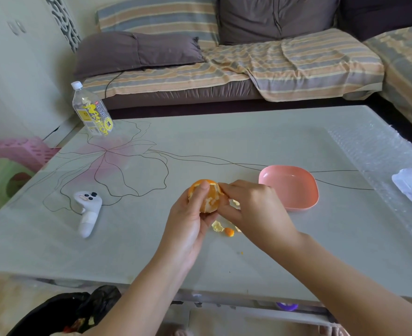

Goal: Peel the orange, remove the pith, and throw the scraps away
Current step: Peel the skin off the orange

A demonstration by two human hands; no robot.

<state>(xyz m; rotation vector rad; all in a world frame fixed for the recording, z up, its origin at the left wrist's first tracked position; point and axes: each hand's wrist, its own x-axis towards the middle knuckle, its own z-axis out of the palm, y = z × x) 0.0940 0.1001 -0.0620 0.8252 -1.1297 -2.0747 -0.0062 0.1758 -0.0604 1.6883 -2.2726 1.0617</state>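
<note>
1. The partly peeled orange (208,199) is held just above the pale surface (224,146), near its front middle.
2. The left hand (188,226) grips the orange from below and behind, its fingers curled round the fruit and the thumb pressed on top.
3. The right hand (255,209) touches the orange's right side, its fingers (226,187) pinching a flap of peel near the top.
4. Peel scraps (221,227) lie on the surface directly below the hands.
5. A pink dish (289,187) sits just right of the right hand.
6. A white controller (87,210) lies to the left; a clear bottle (92,110) stands at the far left corner.
7. A black bag (79,311) sits below the front edge.
</note>
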